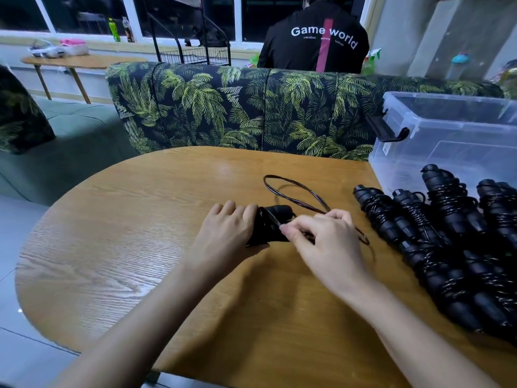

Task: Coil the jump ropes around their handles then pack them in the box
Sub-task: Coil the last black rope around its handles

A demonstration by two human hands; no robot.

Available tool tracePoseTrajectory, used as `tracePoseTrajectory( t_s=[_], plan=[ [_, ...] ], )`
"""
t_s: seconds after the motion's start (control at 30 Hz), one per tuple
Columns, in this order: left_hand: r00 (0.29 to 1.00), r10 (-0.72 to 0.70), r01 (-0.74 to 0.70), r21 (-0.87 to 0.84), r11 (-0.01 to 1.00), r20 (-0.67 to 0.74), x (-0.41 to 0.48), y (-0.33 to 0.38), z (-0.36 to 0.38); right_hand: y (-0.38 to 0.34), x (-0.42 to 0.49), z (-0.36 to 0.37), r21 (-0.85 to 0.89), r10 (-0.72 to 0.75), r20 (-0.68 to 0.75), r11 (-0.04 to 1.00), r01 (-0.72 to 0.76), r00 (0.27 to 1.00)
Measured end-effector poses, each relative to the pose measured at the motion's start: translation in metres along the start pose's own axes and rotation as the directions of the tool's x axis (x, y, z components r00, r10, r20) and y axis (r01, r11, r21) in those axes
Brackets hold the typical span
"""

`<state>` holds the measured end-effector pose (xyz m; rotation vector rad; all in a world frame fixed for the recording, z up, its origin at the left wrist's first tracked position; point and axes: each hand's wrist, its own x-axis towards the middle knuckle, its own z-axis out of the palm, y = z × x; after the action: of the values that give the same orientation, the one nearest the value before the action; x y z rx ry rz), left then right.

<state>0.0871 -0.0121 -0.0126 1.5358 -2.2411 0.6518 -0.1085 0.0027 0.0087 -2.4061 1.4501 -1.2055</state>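
My left hand (228,229) grips the black handles (272,224) of a jump rope at the middle of the wooden table (117,233). Just to the right, my right hand (326,238) pinches the thin black rope (296,191), which loops away over the table behind both hands. Part of the rope is wound round the handles. A pile of several coiled black jump ropes (447,242) lies at the table's right side. Behind that pile stands a clear plastic box (447,135), open at the top, with a black latch on its left end.
A sofa with a palm-leaf print (237,107) stands right behind the table. A person in a black jacket (313,37) sits beyond it, back turned. A small side table (81,61) with items is at the far left, under the windows.
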Motion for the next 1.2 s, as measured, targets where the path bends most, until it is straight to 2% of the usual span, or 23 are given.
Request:
tracePoseTrajectory(
  t_s=[0.1,0.2,0.3,0.47,0.67,0.77,0.97,1.2],
  plan=[
    [0.994,-0.104,0.105,-0.066,0.992,0.013,0.002,-0.003,0.000,0.002,-0.013,0.004,-0.099,-0.140,-0.049,0.986,0.135,0.989],
    [0.978,-0.206,0.209,-0.205,0.956,0.033,0.003,-0.007,-0.006,0.009,-0.028,0.008,-0.172,-0.246,-0.074,0.958,0.230,0.967],
    [0.958,-0.281,0.283,-0.356,0.891,0.058,0.003,-0.008,-0.015,0.018,-0.040,0.016,-0.223,-0.274,-0.088,0.942,0.249,0.958],
    [0.940,-0.325,0.327,-0.553,0.767,0.104,0.004,-0.002,-0.020,0.018,-0.043,0.033,-0.302,-0.301,-0.098,0.917,0.260,0.949],
    [0.919,-0.359,0.374,-0.654,0.658,0.164,0.005,0.005,-0.019,0.014,-0.042,0.041,-0.395,-0.361,-0.122,0.872,0.288,0.925],
    [0.915,-0.374,0.381,-0.625,0.681,0.150,0.005,0.010,-0.017,0.016,-0.042,0.042,-0.453,-0.396,-0.110,0.836,0.309,0.912],
    [0.945,-0.326,0.293,-0.458,0.840,0.006,0.009,0.007,-0.012,0.031,-0.046,0.040,-0.516,-0.433,-0.057,0.784,0.345,0.900],
    [0.949,-0.311,0.254,-0.483,0.838,-0.041,0.007,-0.003,-0.015,0.057,-0.039,0.025,-0.555,-0.485,-0.043,0.738,0.383,0.873]
  ],
)
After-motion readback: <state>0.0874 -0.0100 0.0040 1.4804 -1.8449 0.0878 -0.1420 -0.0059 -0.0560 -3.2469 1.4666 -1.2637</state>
